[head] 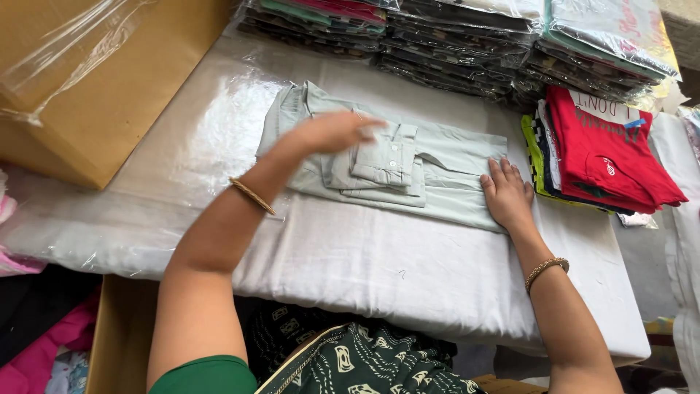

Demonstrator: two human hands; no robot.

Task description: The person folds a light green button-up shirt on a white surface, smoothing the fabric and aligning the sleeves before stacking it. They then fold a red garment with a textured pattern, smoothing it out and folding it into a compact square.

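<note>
Both hands (423, 164) on folded pale-green shirt (445, 157)

Left hand (332, 131) blurred; bagged stacks (467, 36) cut off above.

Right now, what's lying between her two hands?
In the head view, the pale green shirt's folded sleeve and buttoned cuff lie between the left hand and right hand.
</note>
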